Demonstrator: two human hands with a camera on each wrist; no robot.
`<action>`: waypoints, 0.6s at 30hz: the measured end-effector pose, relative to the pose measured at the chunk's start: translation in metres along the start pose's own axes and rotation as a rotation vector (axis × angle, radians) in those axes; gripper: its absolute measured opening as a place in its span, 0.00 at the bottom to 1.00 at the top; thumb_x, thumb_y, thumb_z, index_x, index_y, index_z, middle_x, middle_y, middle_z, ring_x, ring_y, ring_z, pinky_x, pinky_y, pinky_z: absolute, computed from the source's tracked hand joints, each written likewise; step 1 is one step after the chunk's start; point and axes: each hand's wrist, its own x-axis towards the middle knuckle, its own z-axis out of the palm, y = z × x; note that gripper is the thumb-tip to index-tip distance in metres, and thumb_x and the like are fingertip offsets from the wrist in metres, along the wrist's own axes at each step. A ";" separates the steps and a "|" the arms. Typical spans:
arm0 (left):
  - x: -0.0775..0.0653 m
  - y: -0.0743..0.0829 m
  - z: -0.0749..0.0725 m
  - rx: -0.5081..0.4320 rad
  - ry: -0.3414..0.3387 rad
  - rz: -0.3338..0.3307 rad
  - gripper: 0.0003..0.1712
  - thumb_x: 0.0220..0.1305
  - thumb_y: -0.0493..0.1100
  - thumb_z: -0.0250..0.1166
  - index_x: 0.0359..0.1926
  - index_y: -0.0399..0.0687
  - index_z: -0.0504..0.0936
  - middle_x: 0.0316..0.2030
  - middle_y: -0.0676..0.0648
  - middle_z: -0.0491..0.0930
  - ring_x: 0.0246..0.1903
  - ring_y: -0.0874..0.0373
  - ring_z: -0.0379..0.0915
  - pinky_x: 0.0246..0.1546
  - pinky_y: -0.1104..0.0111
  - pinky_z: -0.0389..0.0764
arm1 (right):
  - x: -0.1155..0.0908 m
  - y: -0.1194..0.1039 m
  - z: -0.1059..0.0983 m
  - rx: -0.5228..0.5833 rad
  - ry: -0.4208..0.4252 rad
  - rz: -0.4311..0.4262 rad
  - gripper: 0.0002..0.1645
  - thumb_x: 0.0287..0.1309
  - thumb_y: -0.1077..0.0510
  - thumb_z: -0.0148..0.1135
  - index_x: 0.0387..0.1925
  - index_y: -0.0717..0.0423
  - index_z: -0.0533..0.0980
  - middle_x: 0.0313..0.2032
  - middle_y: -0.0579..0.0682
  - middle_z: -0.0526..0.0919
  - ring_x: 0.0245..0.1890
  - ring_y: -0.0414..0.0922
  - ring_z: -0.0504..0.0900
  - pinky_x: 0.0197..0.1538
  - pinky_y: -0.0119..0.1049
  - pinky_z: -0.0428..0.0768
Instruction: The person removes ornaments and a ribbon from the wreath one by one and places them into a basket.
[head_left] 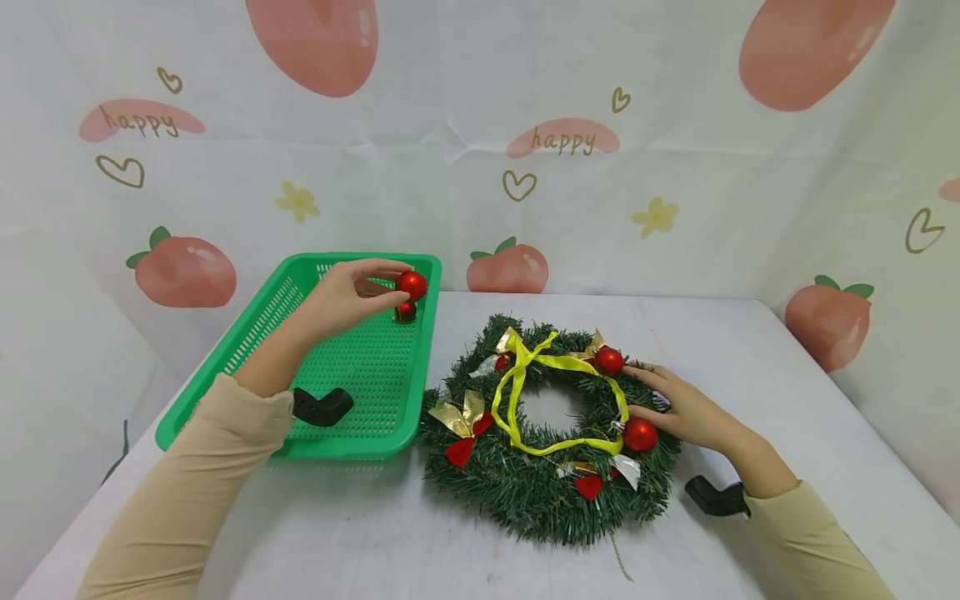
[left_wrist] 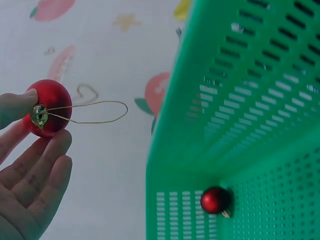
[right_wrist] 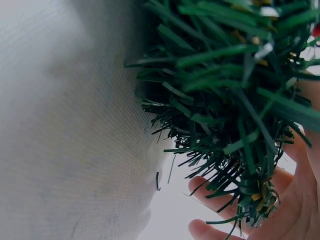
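From where I stand, the left hand (head_left: 341, 296) pinches a red ball ornament (head_left: 411, 286) between thumb and fingers, to the left of the Christmas wreath (head_left: 540, 508) and behind it. A gold loop (left_wrist: 102, 102) comes from the ball's cap. Left of the wreath stands a green plastic basket (head_left: 352, 354), with a second red ball (head_left: 405, 313) inside. The right hand (head_left: 690, 408) touches the wreath's right edge, its fingers apart. A yellow ribbon (head_left: 564, 362) lies upon the wreath.

Craft corner (room type unclear): 1 white table (head_left: 735, 350) against fruit-print cloth (head_left: 450, 200).
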 end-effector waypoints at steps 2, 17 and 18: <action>-0.001 -0.005 -0.004 0.008 0.013 -0.013 0.27 0.63 0.47 0.61 0.62 0.47 0.71 0.56 0.39 0.75 0.51 0.44 0.77 0.48 0.57 0.78 | 0.000 0.000 -0.001 -0.001 0.000 -0.003 0.37 0.58 0.50 0.61 0.64 0.62 0.63 0.60 0.67 0.67 0.59 0.67 0.67 0.55 0.64 0.69; -0.002 -0.032 -0.021 0.011 0.046 -0.092 0.29 0.65 0.49 0.59 0.64 0.45 0.68 0.60 0.36 0.71 0.57 0.41 0.72 0.54 0.54 0.75 | 0.000 -0.001 0.000 -0.006 0.003 -0.003 0.36 0.58 0.50 0.61 0.64 0.62 0.63 0.60 0.68 0.67 0.59 0.67 0.67 0.56 0.64 0.69; -0.002 -0.034 -0.022 0.009 0.045 -0.101 0.29 0.65 0.49 0.59 0.64 0.45 0.67 0.60 0.36 0.70 0.57 0.40 0.71 0.54 0.53 0.75 | 0.000 -0.001 -0.001 -0.006 0.002 -0.003 0.36 0.58 0.50 0.61 0.64 0.62 0.63 0.60 0.68 0.66 0.59 0.67 0.67 0.56 0.64 0.69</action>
